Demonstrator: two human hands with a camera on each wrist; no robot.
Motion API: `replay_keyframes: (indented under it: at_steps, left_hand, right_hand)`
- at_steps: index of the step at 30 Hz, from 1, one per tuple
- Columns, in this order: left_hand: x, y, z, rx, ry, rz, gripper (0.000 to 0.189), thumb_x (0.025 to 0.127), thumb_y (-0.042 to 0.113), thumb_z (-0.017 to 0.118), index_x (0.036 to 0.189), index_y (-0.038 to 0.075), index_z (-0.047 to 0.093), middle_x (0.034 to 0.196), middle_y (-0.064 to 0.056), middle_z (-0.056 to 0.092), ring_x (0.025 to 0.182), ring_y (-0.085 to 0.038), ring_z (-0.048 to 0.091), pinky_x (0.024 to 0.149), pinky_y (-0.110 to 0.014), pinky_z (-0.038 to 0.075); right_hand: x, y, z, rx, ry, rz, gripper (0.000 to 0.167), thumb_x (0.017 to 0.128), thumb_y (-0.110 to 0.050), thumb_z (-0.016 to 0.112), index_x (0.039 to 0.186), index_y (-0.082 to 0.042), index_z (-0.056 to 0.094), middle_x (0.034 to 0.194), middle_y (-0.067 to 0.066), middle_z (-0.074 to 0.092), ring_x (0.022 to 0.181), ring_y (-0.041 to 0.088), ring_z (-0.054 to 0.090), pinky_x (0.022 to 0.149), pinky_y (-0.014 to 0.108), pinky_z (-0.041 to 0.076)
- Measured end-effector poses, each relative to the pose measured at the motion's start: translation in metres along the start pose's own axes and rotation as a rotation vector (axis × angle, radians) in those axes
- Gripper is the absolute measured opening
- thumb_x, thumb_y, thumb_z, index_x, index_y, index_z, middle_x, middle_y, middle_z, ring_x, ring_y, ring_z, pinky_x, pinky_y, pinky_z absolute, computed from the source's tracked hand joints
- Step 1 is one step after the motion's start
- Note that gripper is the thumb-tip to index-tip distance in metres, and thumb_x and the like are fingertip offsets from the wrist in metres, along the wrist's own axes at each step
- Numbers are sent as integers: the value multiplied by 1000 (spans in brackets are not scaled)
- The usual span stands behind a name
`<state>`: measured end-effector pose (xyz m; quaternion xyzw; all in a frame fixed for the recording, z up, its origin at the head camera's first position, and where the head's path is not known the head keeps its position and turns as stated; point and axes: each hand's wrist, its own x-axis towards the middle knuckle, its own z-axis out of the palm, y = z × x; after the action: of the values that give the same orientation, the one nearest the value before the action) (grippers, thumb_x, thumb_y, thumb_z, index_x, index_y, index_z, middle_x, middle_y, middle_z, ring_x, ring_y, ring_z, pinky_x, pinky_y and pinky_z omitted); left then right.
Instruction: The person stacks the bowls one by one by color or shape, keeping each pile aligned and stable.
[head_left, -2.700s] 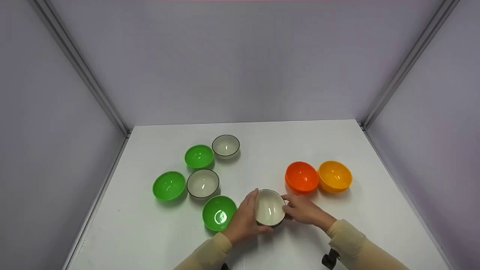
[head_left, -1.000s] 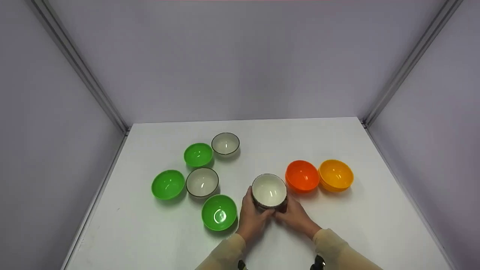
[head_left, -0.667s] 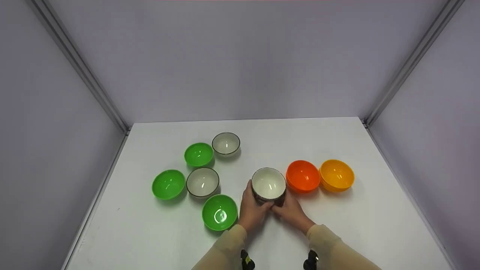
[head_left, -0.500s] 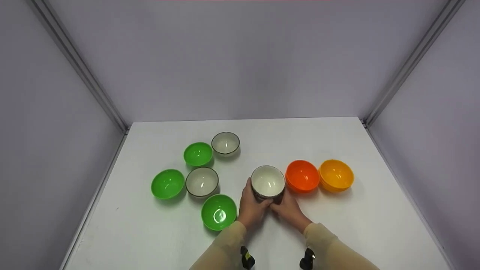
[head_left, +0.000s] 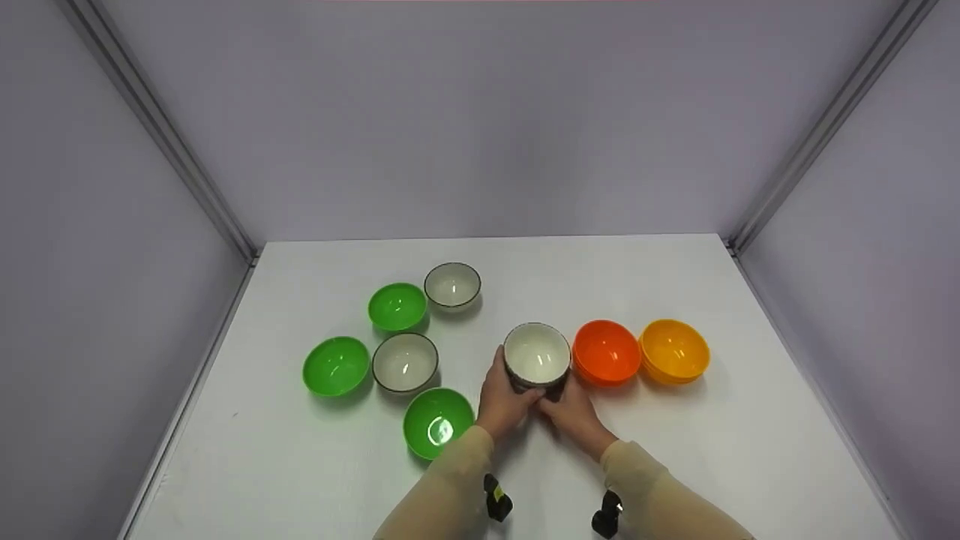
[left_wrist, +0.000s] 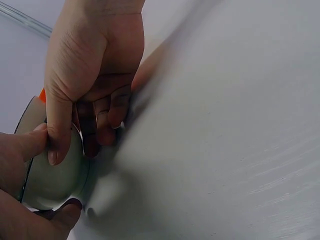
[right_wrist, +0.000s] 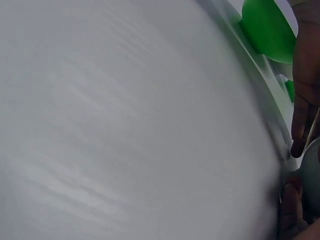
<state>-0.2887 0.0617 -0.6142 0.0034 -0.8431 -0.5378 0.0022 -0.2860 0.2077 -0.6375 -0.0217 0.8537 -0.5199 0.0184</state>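
Observation:
A white bowl (head_left: pixel 537 355) with a dark rim faces upward between my two hands. In the left wrist view, two dark rim lines on the white bowls (left_wrist: pixel 52 182) suggest that one sits nested in another. My left hand (head_left: pixel 501 399) grips the left side, thumb at the near wall. My right hand (head_left: pixel 577 414) holds the right side, its thumb close to the other. Just right of the held bowls stands a stack of orange-red bowls (head_left: pixel 606 351). A green bowl (head_left: pixel 439 422) lies left of my left wrist. I cannot tell whether the held bowls touch the table.
Yellow-orange stacked bowls (head_left: pixel 674 349) adjoin the orange-red stack. On the left stand two more green bowls, one outer (head_left: pixel 336 365) and one farther back (head_left: pixel 397 306), and two white bowls, one middle (head_left: pixel 405 362) and one rear (head_left: pixel 452 284). Grey walls (head_left: pixel 480 120) enclose the white table (head_left: pixel 285 465).
The white bowls have moved away from me, to a spot beside the orange-red stack. My right hand has shifted from the rim to a grip lower on the side.

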Motion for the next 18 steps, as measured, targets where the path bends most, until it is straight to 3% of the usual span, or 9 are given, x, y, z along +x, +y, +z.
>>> replay_keyframes:
  at_steps: [18]
  left_hand:
    - [-1,4,2,-4,-3,8,102,73,13,83,151,0,20,149,-19,36,137,-32,34,113,-44,27]
  right_hand:
    - [-6,4,-1,-15,-6,65,97,80,-23,74,153,-6,13,157,14,21,143,24,18,116,43,17]
